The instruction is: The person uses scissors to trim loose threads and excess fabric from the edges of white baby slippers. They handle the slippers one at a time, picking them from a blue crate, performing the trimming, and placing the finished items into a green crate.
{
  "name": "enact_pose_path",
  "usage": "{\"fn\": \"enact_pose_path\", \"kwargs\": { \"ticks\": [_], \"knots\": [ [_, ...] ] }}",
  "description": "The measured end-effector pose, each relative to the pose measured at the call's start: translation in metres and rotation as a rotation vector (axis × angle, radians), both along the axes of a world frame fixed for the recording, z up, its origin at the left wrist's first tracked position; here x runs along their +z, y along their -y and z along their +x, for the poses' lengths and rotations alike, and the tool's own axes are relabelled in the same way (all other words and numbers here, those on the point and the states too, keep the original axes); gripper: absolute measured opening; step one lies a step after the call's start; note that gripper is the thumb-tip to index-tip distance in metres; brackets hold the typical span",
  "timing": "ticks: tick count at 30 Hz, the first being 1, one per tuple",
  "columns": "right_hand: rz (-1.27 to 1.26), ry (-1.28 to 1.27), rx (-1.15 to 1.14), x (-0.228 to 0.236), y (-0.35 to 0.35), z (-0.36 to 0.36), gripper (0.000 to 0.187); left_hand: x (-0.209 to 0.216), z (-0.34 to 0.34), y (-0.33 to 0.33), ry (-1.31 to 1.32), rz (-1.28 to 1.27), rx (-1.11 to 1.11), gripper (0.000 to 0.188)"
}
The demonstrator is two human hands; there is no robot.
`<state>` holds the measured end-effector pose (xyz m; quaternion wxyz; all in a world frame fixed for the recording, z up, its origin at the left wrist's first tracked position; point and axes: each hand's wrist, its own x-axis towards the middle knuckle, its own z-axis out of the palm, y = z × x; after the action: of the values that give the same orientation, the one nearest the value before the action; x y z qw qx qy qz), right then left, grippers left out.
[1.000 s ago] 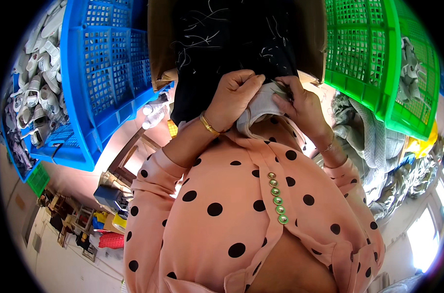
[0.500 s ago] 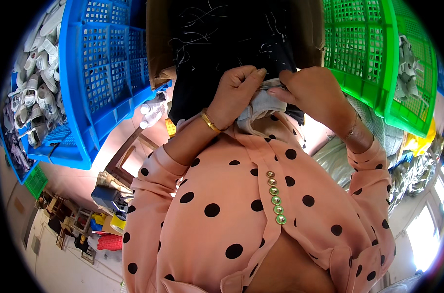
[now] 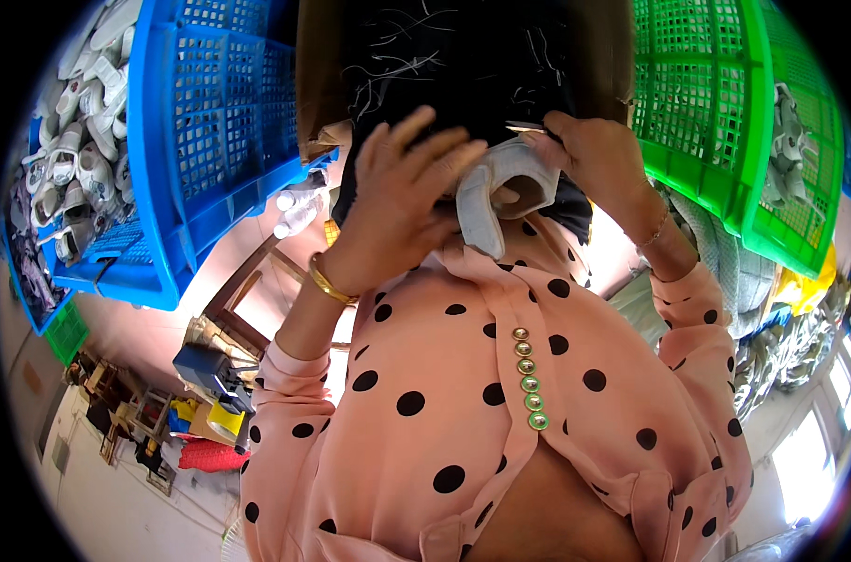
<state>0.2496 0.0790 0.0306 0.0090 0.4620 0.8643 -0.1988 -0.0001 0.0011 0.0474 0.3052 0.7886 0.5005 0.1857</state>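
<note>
1. Grey-white shoe upper (image 3: 485, 212): held up over the lap, just in front of the dotted shirt (image 3: 388, 450), opening toward the camera.
2. Right hand (image 3: 599, 164): closed on the upper's upper right edge, thumb side against it. Thin metal tool (image 3: 525, 126) juts from the same grip, pointing left; its rear end is covered by the hand.
3. Left hand (image 3: 397, 201): wide, fingers spread, motion-blurred, beside the upper's left edge and overlapping it; contact, cannot tell. Gold bangle (image 3: 328, 283) on that wrist.
4. Beyond hands: black cloth (image 3: 435, 94) over lap, loose white threads scattered on it. Brown cardboard (image 3: 318, 75) flanks it both sides.
5. Left: blue basket (image 3: 221, 131), tall mesh wall, between the hands and a pile of whitish shoe pieces (image 3: 81, 164); wall hides part of the pile.
6. Right: green basket (image 3: 699, 94), grey-white pieces (image 3: 789, 150) past its wall. Grey bundle (image 3: 716, 248) below, partly blocked by basket and right forearm.
7. Lower left: wooden frame (image 3: 247, 290), dark box-shaped device (image 3: 205, 368), red bundle (image 3: 212, 456).
</note>
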Motion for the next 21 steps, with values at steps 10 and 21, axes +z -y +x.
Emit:
{"fn": "enact_pose_path", "kwargs": {
  "ticks": [10,21],
  "knots": [
    [-0.282,-0.577,-0.267,0.018,0.012,0.0,0.037,-0.013,0.006,-0.012,0.759,-0.507,0.448,0.022],
    [-0.767,-0.656,-0.223,0.04,0.029,-0.022,0.022,0.006,0.008,-0.014,0.969,-0.839,0.368,0.032]
  ]
}}
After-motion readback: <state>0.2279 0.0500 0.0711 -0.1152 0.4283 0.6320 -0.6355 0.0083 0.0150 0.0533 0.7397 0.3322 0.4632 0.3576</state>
